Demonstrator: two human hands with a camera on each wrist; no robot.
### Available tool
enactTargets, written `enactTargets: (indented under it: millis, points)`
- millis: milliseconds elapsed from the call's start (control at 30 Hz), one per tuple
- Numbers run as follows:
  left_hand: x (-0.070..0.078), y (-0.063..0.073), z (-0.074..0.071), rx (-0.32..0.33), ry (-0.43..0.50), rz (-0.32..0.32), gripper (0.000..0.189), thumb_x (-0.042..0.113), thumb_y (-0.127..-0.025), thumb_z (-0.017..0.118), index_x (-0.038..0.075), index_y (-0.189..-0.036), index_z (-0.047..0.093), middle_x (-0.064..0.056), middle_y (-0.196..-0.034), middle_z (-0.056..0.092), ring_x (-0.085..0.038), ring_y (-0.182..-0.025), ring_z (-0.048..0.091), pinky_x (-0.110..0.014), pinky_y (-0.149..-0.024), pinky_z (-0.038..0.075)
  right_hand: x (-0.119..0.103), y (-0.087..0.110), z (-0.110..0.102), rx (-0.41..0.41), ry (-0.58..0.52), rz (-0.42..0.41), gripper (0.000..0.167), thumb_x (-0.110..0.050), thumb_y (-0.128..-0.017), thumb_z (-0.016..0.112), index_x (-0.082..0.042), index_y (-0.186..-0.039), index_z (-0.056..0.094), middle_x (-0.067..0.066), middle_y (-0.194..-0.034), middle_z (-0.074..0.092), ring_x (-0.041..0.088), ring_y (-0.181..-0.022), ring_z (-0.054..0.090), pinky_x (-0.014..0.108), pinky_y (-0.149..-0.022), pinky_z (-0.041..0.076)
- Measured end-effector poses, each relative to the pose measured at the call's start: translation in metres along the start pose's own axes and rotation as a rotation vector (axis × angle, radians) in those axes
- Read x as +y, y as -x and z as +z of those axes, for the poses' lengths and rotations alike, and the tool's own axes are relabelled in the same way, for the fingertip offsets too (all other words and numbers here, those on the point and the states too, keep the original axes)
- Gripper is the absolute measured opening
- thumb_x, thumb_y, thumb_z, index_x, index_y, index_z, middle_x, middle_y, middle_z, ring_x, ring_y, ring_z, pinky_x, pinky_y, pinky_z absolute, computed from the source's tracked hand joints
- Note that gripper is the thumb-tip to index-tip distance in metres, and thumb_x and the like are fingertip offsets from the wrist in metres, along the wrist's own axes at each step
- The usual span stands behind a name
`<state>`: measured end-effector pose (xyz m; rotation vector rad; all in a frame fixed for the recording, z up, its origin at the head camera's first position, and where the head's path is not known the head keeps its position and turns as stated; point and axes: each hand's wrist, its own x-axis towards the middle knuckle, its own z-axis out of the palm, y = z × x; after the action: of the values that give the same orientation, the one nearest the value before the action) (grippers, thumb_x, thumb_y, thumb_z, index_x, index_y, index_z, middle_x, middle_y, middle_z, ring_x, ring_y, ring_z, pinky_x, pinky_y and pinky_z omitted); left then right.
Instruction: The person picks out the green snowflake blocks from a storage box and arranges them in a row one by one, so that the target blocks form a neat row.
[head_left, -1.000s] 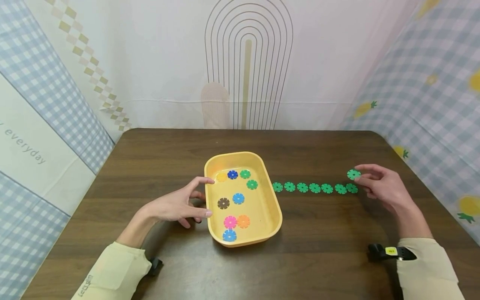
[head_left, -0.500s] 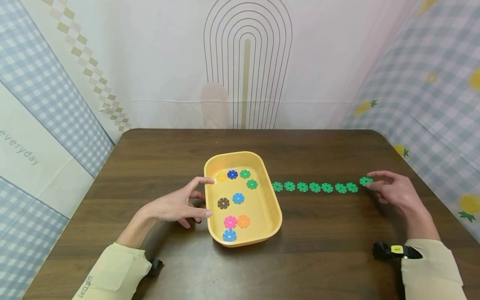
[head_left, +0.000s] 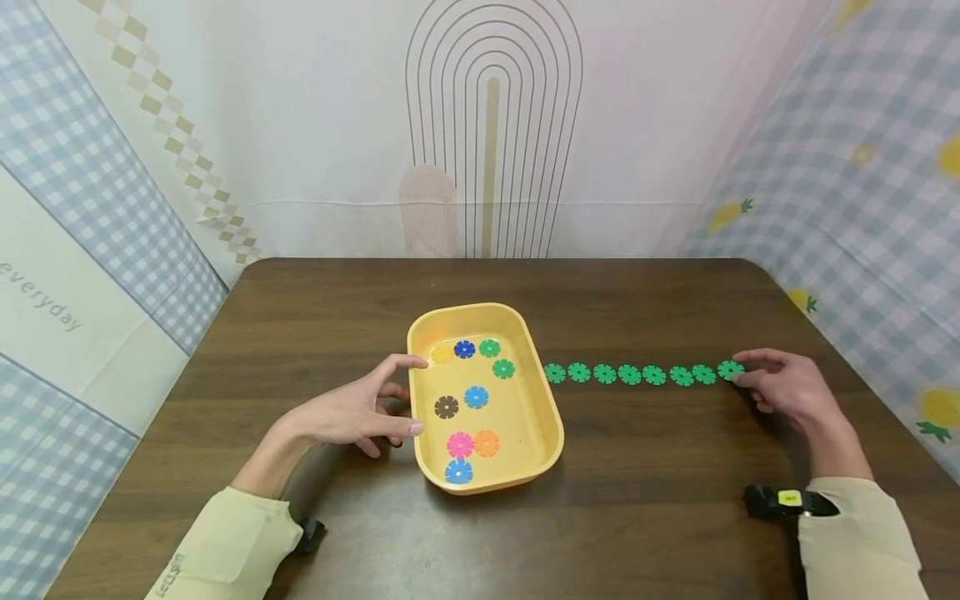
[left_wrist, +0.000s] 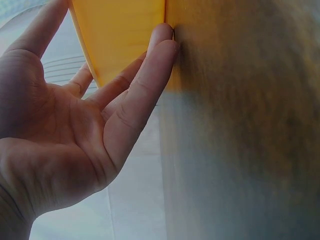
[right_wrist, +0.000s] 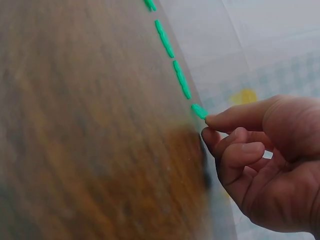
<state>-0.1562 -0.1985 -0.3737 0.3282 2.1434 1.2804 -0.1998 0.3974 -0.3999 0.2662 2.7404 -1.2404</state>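
A yellow tray [head_left: 546, 417] stands mid-table, holding several notched plastic discs in mixed colours. My left hand [head_left: 360, 408] grips its left side, thumb and index finger over the rim. In the left wrist view, other fingers [left_wrist: 145, 85] lie against the tray's outer wall [left_wrist: 120, 35]. On the right, my right hand [head_left: 787, 385] pinches a green notched disc [head_left: 730, 370] between thumb and index finger, at the right end of a row of green discs [head_left: 653, 376]. In the right wrist view the pinched disc [right_wrist: 199, 111] is tilted, just past the row's last disc [right_wrist: 181, 80].
The row of green discs runs from the tray's right wall across the brown wooden table [head_left: 637, 500]. Inside the tray are two more green discs [head_left: 503, 368], plus blue, brown, pink, orange and yellow ones. A patterned cloth [head_left: 322, 125] hangs behind the table.
My right hand has moved right and down with the green disc, from above the row's end to beside it, level with the row. The left hand and tray stay put.
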Motion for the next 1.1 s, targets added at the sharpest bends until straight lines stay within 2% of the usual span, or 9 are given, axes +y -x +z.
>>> enactTargets:
  millis: [467, 633, 767, 900, 1100]
  points:
    - [-0.001, 0.001, 0.000, 0.000, 0.006, 0.008, 0.086, 0.036, -0.095, 0.081, 0.031, -0.158, 0.023, -0.024, -0.149, 0.049, -0.027, -0.091, 0.069, -0.044, -0.073, 0.063, 0.002, -0.001, 0.002, 0.001, 0.015, -0.016, 0.048, -0.010, -0.102, 0.065, 0.008, -0.144, 0.052, -0.002, -0.072, 0.057, 0.011, -0.062, 0.051, 0.032, -0.057, 0.051]
    - [-0.001, 0.000, 0.001, -0.003, 0.010, 0.002, 0.085, 0.035, -0.096, 0.081, 0.031, -0.158, 0.023, -0.024, -0.150, 0.049, -0.028, -0.091, 0.069, -0.044, -0.073, 0.063, -0.003, 0.002, 0.000, 0.047, 0.013, -0.015, 0.047, -0.012, -0.103, 0.064, 0.007, -0.144, 0.051, -0.002, -0.071, 0.057, 0.011, -0.061, 0.052, 0.033, -0.056, 0.050]
    - [-0.001, 0.000, 0.000, -0.003, 0.005, 0.007, 0.085, 0.036, -0.095, 0.081, 0.032, -0.158, 0.023, -0.024, -0.148, 0.050, -0.028, -0.091, 0.069, -0.044, -0.073, 0.063, -0.021, 0.006, -0.004, 0.096, 0.047, -0.055, 0.047, -0.019, -0.105, 0.063, 0.004, -0.145, 0.052, -0.003, -0.069, 0.054, 0.014, -0.058, 0.051, 0.035, -0.054, 0.046]
    - [-0.001, 0.000, 0.000, -0.001, 0.001, 0.011, 0.086, 0.037, -0.095, 0.082, 0.032, -0.158, 0.023, -0.023, -0.148, 0.050, -0.028, -0.091, 0.069, -0.044, -0.073, 0.063, -0.049, 0.010, -0.005, 0.116, 0.103, -0.110, 0.046, -0.030, -0.107, 0.063, -0.002, -0.143, 0.056, -0.001, -0.071, 0.053, 0.016, -0.059, 0.051, 0.037, -0.054, 0.044]
    - [0.001, 0.000, 0.001, -0.002, 0.008, 0.004, 0.084, 0.034, -0.096, 0.080, 0.031, -0.158, 0.023, -0.024, -0.150, 0.048, -0.028, -0.091, 0.069, -0.043, -0.073, 0.063, -0.100, 0.020, 0.007, 0.120, 0.114, -0.214, 0.041, -0.033, -0.106, 0.066, -0.007, -0.137, 0.063, 0.004, -0.093, 0.060, 0.015, -0.061, 0.051, 0.036, -0.054, 0.046]
